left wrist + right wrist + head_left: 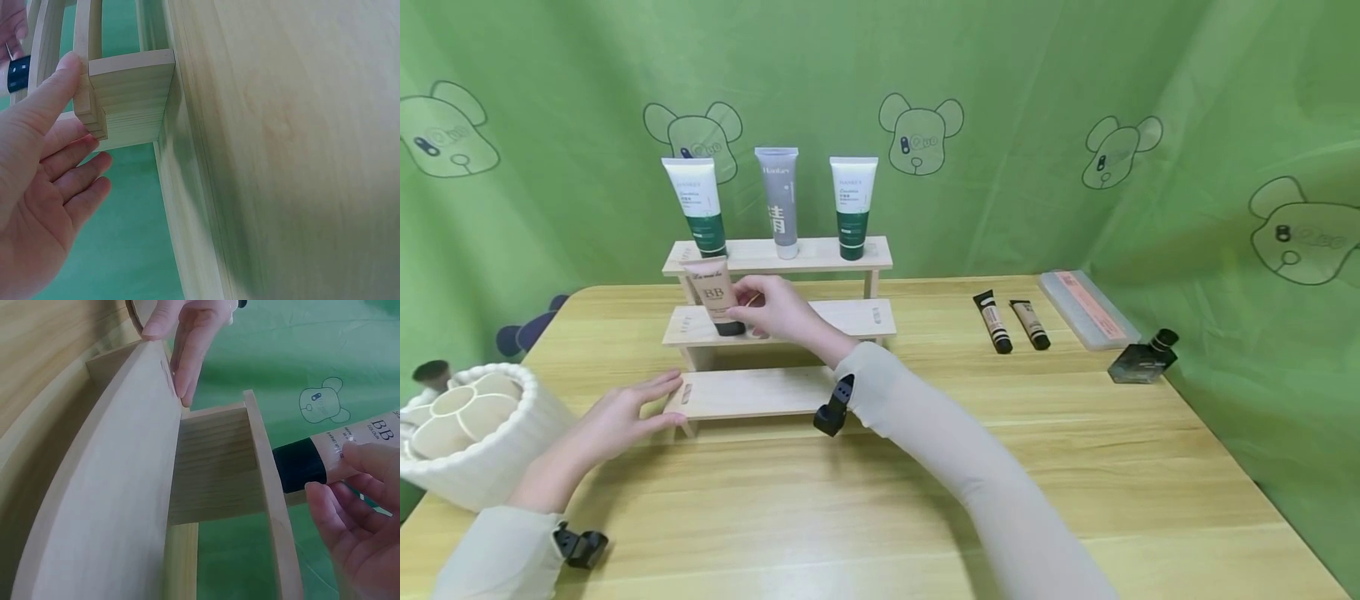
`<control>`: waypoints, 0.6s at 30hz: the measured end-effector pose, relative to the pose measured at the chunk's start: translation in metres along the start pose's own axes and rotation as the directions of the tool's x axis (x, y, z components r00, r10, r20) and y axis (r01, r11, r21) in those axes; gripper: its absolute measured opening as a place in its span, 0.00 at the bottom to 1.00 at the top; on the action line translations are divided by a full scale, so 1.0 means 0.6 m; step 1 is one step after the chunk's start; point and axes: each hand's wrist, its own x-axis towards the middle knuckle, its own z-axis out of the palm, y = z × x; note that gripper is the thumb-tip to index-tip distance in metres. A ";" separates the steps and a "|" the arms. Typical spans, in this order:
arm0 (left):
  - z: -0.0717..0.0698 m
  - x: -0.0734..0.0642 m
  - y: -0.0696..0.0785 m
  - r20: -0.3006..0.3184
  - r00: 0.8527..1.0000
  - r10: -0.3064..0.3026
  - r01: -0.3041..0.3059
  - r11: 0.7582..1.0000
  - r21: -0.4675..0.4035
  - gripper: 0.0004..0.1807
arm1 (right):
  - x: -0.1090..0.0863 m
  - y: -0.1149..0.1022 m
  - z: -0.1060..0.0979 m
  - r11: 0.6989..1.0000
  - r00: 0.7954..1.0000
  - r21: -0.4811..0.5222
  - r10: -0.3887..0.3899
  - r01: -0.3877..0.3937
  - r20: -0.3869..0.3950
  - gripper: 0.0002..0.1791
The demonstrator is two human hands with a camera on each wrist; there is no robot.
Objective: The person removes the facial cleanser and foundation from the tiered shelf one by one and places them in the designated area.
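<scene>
My right hand (pixel 775 307) pinches a beige BB cream tube (pixel 711 287) between thumb and fingers. The tube stands cap down, its black cap (pixel 301 464) right at the left end of the middle tier of a wooden step shelf (pixel 857 317). My left hand (pixel 625 417) holds the left end of the bottom tier (pixel 752 393), thumb at the front corner and fingertips at the back one. On the top tier stand a white-and-green tube (pixel 694 200), a grey-lilac tube (pixel 778 200) and a second white-and-green tube (pixel 853 204).
A white ribbed basket (pixel 542 417) with cushion-like beige contents stands at the left. Toward the right lie two small black-capped tubes (pixel 992 321), a flat translucent case (pixel 1078 312) and a dark glass bottle (pixel 1138 363). A green curtain (pixel 1000 208) hangs behind the table.
</scene>
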 end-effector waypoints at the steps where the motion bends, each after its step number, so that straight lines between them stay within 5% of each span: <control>1: 0.000 0.000 0.000 0.000 1.000 -0.001 0.001 1.000 -0.001 0.34 | -0.003 0.002 -0.004 1.000 1.000 0.003 0.003 -0.003 0.003 0.14; 18: 0.002 -0.002 0.001 0.011 1.000 -0.025 0.025 1.000 -0.007 0.35 | -0.098 0.012 -0.118 1.000 0.997 0.015 -0.025 0.026 -0.069 0.17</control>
